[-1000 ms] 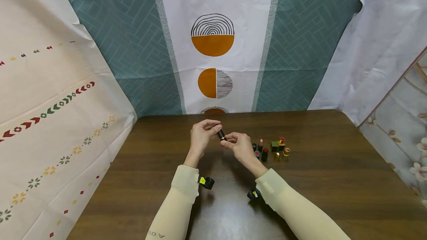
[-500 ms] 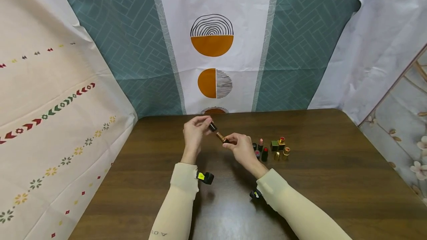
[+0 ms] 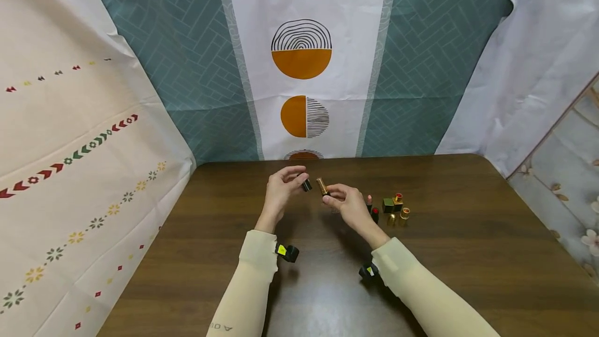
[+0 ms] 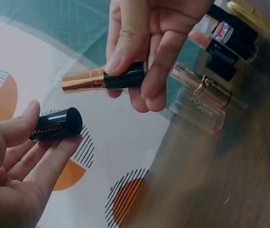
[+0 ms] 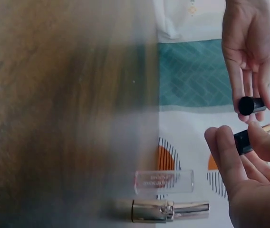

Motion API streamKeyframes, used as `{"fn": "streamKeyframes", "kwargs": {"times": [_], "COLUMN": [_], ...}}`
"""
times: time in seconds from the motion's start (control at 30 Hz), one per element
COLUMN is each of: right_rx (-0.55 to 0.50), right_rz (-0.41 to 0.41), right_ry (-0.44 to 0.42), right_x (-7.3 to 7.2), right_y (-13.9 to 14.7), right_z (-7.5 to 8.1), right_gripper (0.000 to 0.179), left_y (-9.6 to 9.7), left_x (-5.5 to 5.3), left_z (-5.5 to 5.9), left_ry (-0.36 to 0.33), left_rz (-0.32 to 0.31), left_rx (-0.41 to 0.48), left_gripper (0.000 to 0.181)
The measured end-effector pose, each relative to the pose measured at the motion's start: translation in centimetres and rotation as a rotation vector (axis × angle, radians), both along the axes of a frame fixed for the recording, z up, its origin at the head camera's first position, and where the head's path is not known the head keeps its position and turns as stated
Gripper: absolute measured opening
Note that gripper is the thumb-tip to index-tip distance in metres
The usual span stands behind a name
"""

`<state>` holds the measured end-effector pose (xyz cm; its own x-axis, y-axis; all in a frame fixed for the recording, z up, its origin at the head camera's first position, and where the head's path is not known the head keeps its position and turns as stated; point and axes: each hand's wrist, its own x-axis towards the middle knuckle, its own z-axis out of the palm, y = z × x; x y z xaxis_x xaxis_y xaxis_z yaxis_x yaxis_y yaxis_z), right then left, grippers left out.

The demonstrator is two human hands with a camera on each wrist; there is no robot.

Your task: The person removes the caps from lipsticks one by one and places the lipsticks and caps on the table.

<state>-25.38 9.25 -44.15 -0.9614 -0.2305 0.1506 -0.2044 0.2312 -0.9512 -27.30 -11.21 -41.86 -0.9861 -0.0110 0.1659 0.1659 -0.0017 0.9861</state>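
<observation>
Above the table's far part, my left hand (image 3: 280,191) pinches a black lipstick cap (image 4: 59,124) between thumb and fingers, its round end facing the camera in the left wrist view. Beside it, my right hand (image 3: 350,206) grips an uncapped lipstick (image 3: 322,186) by its black base. The lipstick's gold upper tube (image 4: 82,80) sticks out past the fingers and leans toward the left hand. Cap and lipstick are apart, with a small gap between them. Whether any lipstick colour shows at the tube's tip cannot be made out.
Right of my right hand stand a nude lipstick (image 3: 369,202), a red lipstick (image 3: 375,215), a green-topped cap (image 3: 388,205), and gold lipstick pieces (image 3: 404,214). A clear cap (image 5: 164,182) and a shiny metallic tube (image 5: 168,210) stand near the right hand. Patterned cloth hangs behind.
A second ago cap and lipstick were together in both hands; then they came apart. Since then, the left hand has moved right and slightly down, and the right hand right, its lipstick tilting more upright.
</observation>
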Motion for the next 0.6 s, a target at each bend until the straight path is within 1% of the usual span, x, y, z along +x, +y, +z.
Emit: {"fn": "streamKeyframes", "kwargs": {"times": [0.1,0.13,0.23,0.33,0.5,0.6], "right_rx": [-0.066,-0.069,-0.033,0.018,0.096,0.14], "right_rz": [0.038,0.048,0.052,0.047,0.031,0.02], "right_ry": [-0.02,-0.019,-0.008,0.005,0.038,0.056], "right_x": [-0.3,-0.3,-0.5,-0.5,-0.5,-0.5], "right_y": [0.6,0.8,1.5,2.3,3.4,3.9], "right_z": [0.0,0.1,0.3,0.7,1.2,1.3], "right_gripper": [0.034,0.034,0.034,0.035,0.033,0.031], "left_y": [0.5,0.6,1.0,1.4,2.1,2.4], "left_x": [0.0,0.1,0.2,0.3,0.5,0.7], "left_z": [-0.1,-0.2,-0.4,-0.6,-0.9,-1.0], "left_ry": [-0.022,-0.025,-0.034,-0.029,-0.014,-0.002], "left_rz": [-0.018,-0.023,-0.047,-0.078,-0.121,-0.139], "left_rx": [-0.023,-0.028,-0.044,-0.078,-0.157,-0.219], "left_gripper": [0.027,0.027,0.027,0.028,0.028,0.026]}}
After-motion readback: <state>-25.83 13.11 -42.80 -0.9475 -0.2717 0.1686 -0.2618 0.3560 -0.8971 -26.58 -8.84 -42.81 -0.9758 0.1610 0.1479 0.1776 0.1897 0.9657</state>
